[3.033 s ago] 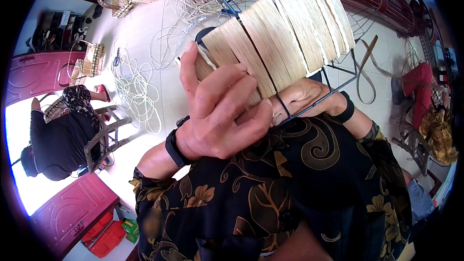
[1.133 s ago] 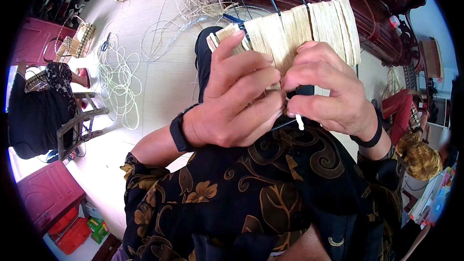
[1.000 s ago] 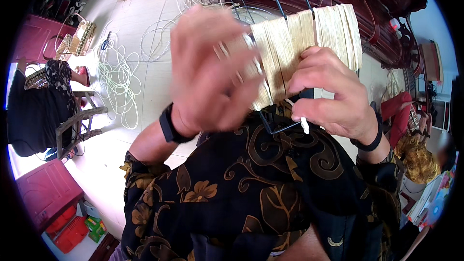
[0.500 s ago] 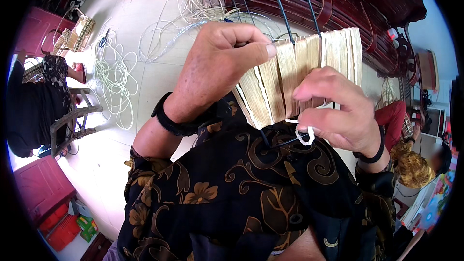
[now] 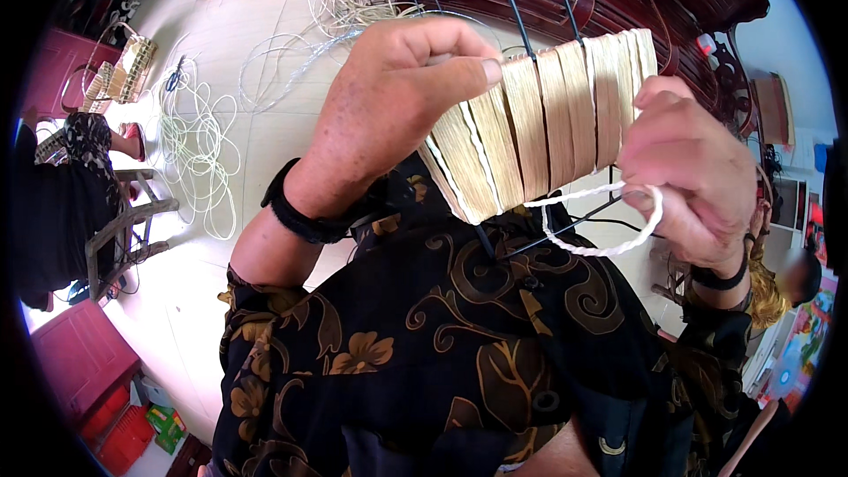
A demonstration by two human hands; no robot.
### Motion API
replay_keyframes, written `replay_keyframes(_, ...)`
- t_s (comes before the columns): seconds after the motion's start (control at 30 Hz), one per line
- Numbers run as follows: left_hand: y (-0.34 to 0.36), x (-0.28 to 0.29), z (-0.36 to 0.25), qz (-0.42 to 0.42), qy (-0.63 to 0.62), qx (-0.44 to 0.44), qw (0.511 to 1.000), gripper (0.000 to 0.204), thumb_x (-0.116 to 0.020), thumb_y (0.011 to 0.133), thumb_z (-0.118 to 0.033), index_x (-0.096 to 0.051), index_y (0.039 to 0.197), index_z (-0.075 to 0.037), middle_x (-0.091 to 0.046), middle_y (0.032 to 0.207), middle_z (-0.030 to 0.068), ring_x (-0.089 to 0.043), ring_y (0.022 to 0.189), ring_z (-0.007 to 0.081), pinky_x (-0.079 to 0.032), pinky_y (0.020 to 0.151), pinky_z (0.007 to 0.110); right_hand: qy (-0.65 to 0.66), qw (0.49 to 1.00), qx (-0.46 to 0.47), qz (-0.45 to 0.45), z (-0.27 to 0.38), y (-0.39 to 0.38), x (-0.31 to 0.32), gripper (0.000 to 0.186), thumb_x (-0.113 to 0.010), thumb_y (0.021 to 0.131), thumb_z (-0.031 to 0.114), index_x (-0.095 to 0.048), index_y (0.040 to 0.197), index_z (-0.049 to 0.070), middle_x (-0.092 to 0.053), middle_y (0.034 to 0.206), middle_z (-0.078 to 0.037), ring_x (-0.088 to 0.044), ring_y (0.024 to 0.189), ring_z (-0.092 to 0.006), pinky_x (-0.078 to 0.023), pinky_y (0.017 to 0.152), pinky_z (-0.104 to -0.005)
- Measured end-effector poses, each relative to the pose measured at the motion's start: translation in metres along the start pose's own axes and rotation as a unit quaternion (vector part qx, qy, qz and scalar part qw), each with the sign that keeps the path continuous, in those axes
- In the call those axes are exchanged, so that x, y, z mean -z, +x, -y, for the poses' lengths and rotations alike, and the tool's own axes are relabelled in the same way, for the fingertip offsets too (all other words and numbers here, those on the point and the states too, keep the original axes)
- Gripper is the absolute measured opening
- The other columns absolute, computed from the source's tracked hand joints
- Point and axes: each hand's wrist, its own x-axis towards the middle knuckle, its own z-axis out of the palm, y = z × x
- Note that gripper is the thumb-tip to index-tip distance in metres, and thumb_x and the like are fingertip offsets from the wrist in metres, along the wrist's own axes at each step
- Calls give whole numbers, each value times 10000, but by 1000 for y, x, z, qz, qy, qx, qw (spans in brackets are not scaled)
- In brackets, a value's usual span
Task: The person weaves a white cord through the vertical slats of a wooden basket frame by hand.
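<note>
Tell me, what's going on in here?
A person is handling a pale panel of closely packed strands on a dark wire frame. The left hand is at the panel's upper left edge. The right hand grips a white cord, which hangs in a loose loop by the panel's lower edge. Loose coils of pale cord lie on the floor.

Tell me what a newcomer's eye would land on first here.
The straw-coloured panel on a dark wire frame, upper centre, with the left hand at its left end. Then the loop of white cord hanging below the panel, pinched by the right hand. After that, the pale tangle of cord on the floor at left.
</note>
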Motion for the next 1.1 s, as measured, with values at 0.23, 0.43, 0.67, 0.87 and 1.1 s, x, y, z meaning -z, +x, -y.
replay_keyframes(0.23, 5, 4, -2, 58, 8, 15, 998, 145, -643, 948, -134, -706, 954, -4, -686, 855, 7, -608, 772, 60, -459, 736, 213, -120, 990, 16, 70, 21, 13, 32, 169, -714, 856, 169, -658, 923, 24, -641, 825, -97, -600, 714, -257, -443, 869, -504)
replay_keyframes(0.43, 1, 5, -2, 68, -12, 40, 997, 133, -648, 944, -120, -713, 942, -3, -679, 856, -12, -585, 777, 51, -443, 751, 212, -124, 987, 35, 96, 4, 49, 25, 94, -586, 923, 93, -634, 937, 15, -642, 842, -94, -607, 747, -232, -460, 711, -351)
replay_keyframes(0.67, 4, 2, 11, 28, -8, -27, 999, 155, -678, 890, -125, -733, 879, 19, -638, 751, -21, -542, 695, 46, -429, 647, 232, -80, 993, -6, 89, -34, 80, -15, 68, -648, 903, 42, -655, 969, 26, -647, 868, -58, -599, 780, -183, -475, 724, -320)
replay_keyframes(0.87, 5, 3, 8, 26, -56, 3, 998, 141, -678, 859, -113, -744, 863, 12, -647, 728, -22, -538, 649, 43, -433, 610, 234, -92, 994, 14, 64, -43, 88, -30, 91, -672, 875, 27, -666, 966, 23, -654, 849, -75, -631, 764, -245, -502, 714, -329)
replay_keyframes(1.1, 11, 5, 4, 49, -160, 77, 983, 156, -675, 884, -102, -744, 894, 38, -717, 804, 45, -646, 710, 77, -499, 662, 225, -114, 992, 17, 54, -44, 87, -34, 104, -658, 891, 66, -673, 988, 31, -647, 843, -118, -645, 730, -290, -525, 689, -341)
